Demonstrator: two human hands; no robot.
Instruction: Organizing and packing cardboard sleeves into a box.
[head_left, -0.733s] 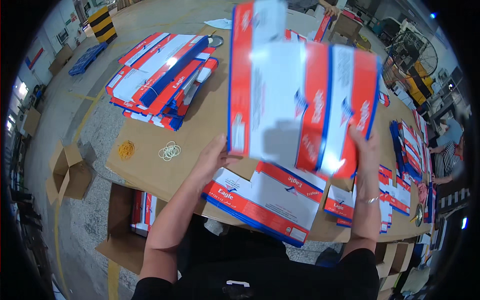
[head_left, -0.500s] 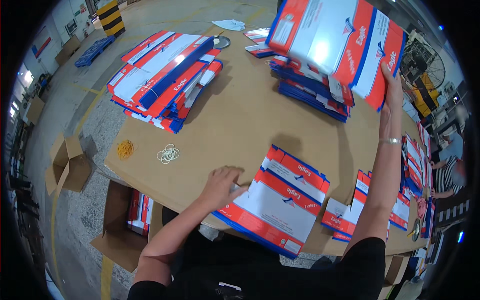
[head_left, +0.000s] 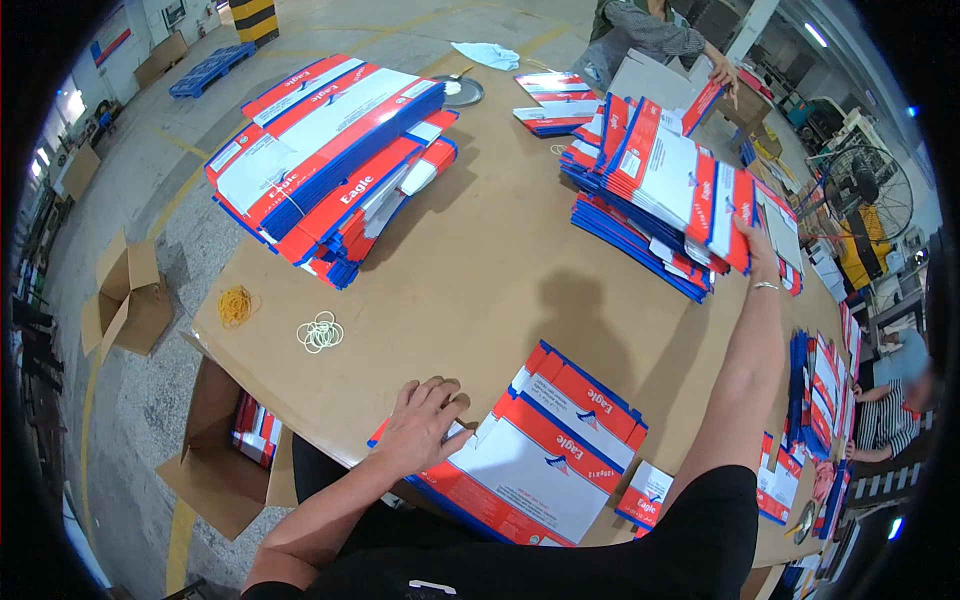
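My right hand (head_left: 757, 250) grips the near right edge of a bundle of flat printed cartons (head_left: 672, 180), red, white and blue, which rests on a pile of similar cartons (head_left: 640, 245). My left hand (head_left: 425, 425) lies with its fingers apart at the upper left corner of another flat carton stack (head_left: 545, 455) in front of me. I cannot see anything held in that hand. White rubber bands (head_left: 320, 332) and yellow rubber bands (head_left: 236, 306) lie in loose heaps to its left.
A tall carton pile (head_left: 330, 150) stands at the far left of the table (head_left: 490, 250). An open cardboard box (head_left: 215, 480) with cartons inside is below the left edge. Across the table, a co-worker's hand (head_left: 722, 72) is at a red carton piece. Another person (head_left: 890, 420) works at the right.
My right hand has lowered the raised carton bundle onto the far right pile. My left hand has shifted slightly left and down. A co-worker now shows behind that pile.
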